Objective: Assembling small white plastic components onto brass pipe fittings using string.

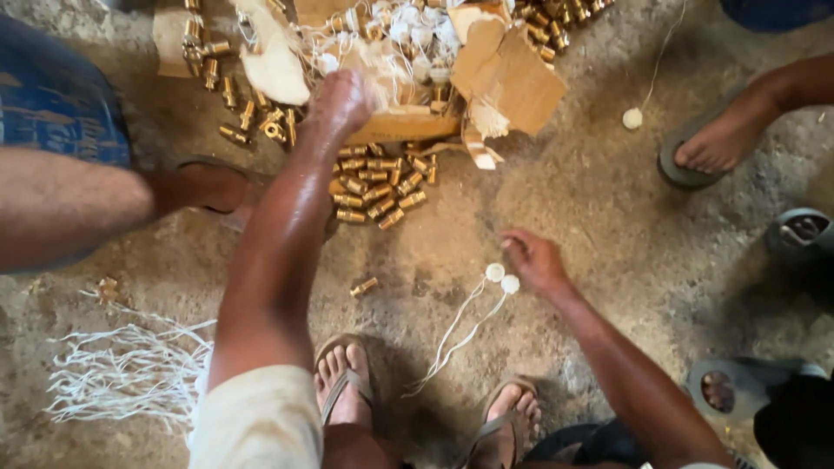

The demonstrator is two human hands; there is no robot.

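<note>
Far left: another person's bare leg (61,204) in blue shorts, foot on the dirt floor (608,226). Near left: loose bundle of white strings (122,369) lying on the ground.

Left hand (337,102) reaches far, curled into the heap of white corded discs (408,39) on torn cardboard (508,78); fingers are buried, so cannot tell what it has hold of, if anything. Around it, brass fittings (378,187) lie in a pile just below the cardboard, more scattered far left beside the hand. One stray brass fitting (364,287) lies alone, nearer, between pile and the person's sandalled feet (347,382).

Centre right: right hand (532,259) low over the ground, fingers loosely curled, half closed, touching or just beside two white discs on strings (502,278); grip unclear. Strings trail near, toward the feet.

Far right: single white disc with cord (632,118) on the floor, then other people's feet in sandals (717,143) at the right edge.
</note>
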